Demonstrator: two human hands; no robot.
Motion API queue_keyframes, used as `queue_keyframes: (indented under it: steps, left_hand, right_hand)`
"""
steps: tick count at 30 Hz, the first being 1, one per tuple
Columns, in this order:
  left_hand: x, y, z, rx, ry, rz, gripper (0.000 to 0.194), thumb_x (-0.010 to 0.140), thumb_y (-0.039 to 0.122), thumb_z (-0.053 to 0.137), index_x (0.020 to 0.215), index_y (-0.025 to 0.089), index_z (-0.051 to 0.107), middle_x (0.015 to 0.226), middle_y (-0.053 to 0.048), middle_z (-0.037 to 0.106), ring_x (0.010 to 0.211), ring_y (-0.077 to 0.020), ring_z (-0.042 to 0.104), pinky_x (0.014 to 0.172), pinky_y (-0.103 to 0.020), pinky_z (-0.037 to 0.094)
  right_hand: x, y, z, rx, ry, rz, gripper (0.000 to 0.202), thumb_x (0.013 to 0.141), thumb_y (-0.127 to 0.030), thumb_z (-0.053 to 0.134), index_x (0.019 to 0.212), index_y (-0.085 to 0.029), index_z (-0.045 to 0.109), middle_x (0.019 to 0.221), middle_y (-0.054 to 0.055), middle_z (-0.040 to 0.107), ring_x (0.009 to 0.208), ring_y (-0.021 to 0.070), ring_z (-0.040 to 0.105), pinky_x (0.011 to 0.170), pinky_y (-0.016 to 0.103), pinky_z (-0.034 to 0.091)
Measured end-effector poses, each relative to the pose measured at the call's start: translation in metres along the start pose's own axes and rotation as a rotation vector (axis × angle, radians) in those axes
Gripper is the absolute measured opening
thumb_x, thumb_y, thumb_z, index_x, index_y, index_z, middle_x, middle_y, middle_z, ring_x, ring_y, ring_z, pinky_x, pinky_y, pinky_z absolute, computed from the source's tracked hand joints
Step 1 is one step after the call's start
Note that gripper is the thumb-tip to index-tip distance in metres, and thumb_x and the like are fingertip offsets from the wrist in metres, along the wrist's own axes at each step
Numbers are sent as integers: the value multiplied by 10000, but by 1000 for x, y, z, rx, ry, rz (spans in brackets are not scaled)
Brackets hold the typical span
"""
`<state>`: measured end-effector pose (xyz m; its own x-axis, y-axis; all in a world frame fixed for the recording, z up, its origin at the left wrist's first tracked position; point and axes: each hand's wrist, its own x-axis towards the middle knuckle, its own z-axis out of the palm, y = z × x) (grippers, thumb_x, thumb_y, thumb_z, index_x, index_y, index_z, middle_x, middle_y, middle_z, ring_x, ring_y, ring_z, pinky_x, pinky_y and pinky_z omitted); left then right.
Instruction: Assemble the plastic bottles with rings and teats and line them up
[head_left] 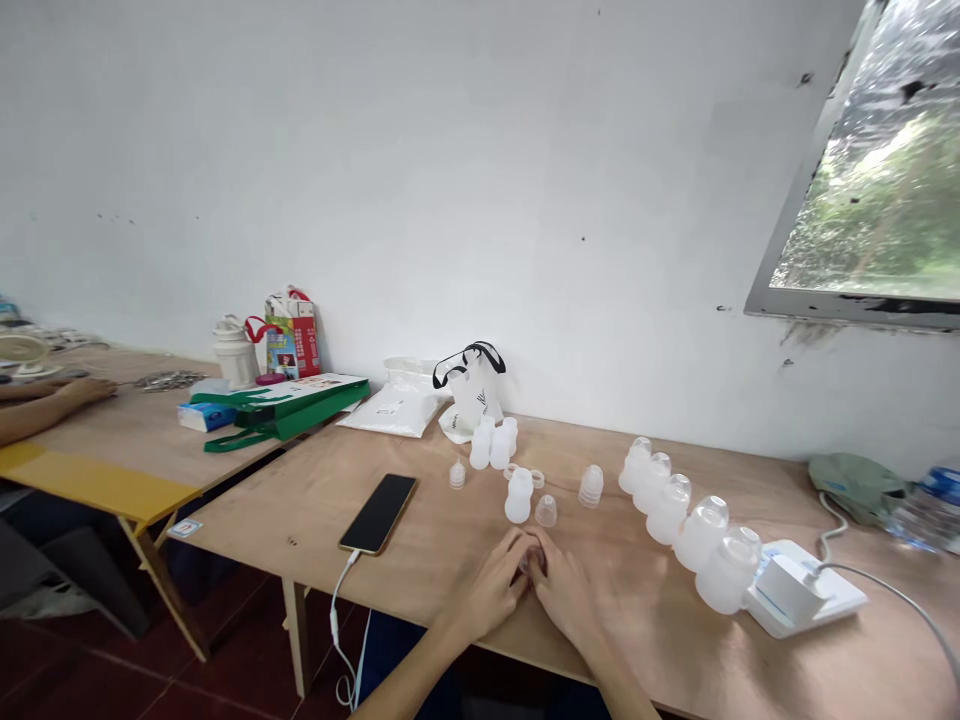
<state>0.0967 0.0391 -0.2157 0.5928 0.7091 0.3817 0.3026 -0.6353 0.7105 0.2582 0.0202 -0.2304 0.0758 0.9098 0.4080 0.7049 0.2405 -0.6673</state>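
Note:
Near the table's front edge, my left hand (pixel 495 582) and my right hand (pixel 559 590) meet with fingers curled round a small see-through bottle part (pixel 533 561). Fingers cover most of it, so its exact kind is hidden. Just beyond my fingertips a see-through bottle cap (pixel 547 511) stands beside a frosted baby bottle (pixel 518 496). Thin pale rings (pixel 535 479) lie behind that bottle. A stack of caps (pixel 591 486) sits to the right, and a silicone nipple (pixel 457 474) to the left. More frosted bottles (pixel 481 444) are grouped at the back.
Capped baby bottles (pixel 702 533) form a row on the right, by a white charger box (pixel 802 590). A phone (pixel 379 513) on a cable lies left. Behind are a white plastic package (pixel 397 405) and a green bag (pixel 300 405). Another person's arm (pixel 56 402) rests on the neighbouring table.

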Motion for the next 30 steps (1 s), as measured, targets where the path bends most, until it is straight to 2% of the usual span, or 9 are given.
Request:
queue_keyframes:
  steps: [2, 5, 9, 14, 17, 19, 21, 26, 30]
  left_hand:
    - [0, -1, 1, -2, 0, -5, 469, 934, 77, 491, 1345, 292, 557, 1338, -58, 592, 1133, -215, 624, 1011, -323, 523]
    - [1, -3, 2, -52, 23, -8, 510, 952, 73, 451, 1418, 277, 486, 1441, -86, 524, 1242, -220, 580, 1089, -351, 479]
    - [2, -3, 0, -120, 58, -46, 462, 1008, 152, 438, 1456, 264, 431, 1501, -104, 496, 1381, -233, 487, 1186, -396, 392]
    - [0, -1, 2, -50, 11, -78, 387, 1013, 264, 529, 1398, 282, 489, 1443, -78, 562, 1296, -249, 554, 1119, -386, 439]
    - [-2, 2, 2, -5, 8, -113, 385, 1013, 288, 541, 1394, 294, 492, 1437, -63, 571, 1253, -250, 581, 1067, -372, 467]
    - [-2, 5, 0, 31, -12, -125, 364, 1011, 309, 553, 1373, 303, 513, 1398, -47, 599, 1235, -248, 588, 1049, -362, 471]
    - [-2, 10, -3, 89, -47, -117, 353, 1001, 315, 576, 1352, 305, 533, 1344, -36, 631, 1224, -248, 589, 1049, -356, 460]
    - [1, 17, -6, 228, -108, -33, 366, 980, 288, 622, 1337, 306, 543, 1282, -23, 651, 1207, -254, 590, 1050, -365, 446]
    - [1, 14, -2, 293, -103, -4, 378, 965, 290, 659, 1327, 295, 550, 1271, -28, 656, 1186, -268, 603, 1030, -386, 463]
  right_hand:
    - [0, -2, -1, -38, -36, -3, 296, 965, -306, 456, 1141, -280, 692, 786, 23, 760, 696, 258, 717, 646, 316, 468]
    - [0, -8, -4, -85, -40, -27, 330, 997, -348, 427, 1221, -265, 655, 967, 58, 774, 851, 276, 729, 731, 358, 504]
    - [3, -10, -10, -53, 107, -128, 316, 1017, -416, 444, 1228, -296, 645, 1206, 69, 706, 1110, 269, 662, 941, 416, 517]
    - [11, 10, -18, -228, 260, -195, 337, 1012, -402, 434, 1274, -294, 617, 1333, 96, 618, 1219, 297, 581, 1045, 501, 470]
    - [16, 29, -23, -384, 295, -187, 426, 1007, -415, 406, 1351, -230, 574, 1447, 153, 547, 1310, 347, 523, 1061, 549, 450]
    - [17, 40, -26, -457, 265, -155, 490, 1004, -418, 377, 1413, -192, 527, 1517, 178, 488, 1371, 363, 481, 1064, 554, 450]
    - [16, 49, -27, -498, 183, -112, 521, 999, -405, 361, 1460, -194, 485, 1550, 165, 463, 1406, 347, 461, 1070, 536, 456]
    - [13, 53, -24, -511, -13, -78, 448, 965, -304, 385, 1367, -218, 564, 1486, 127, 550, 1385, 304, 508, 1069, 487, 473]
    - [12, 48, -19, -482, -61, -112, 401, 933, -243, 404, 1278, -206, 605, 1386, 149, 614, 1299, 321, 579, 1024, 499, 503]
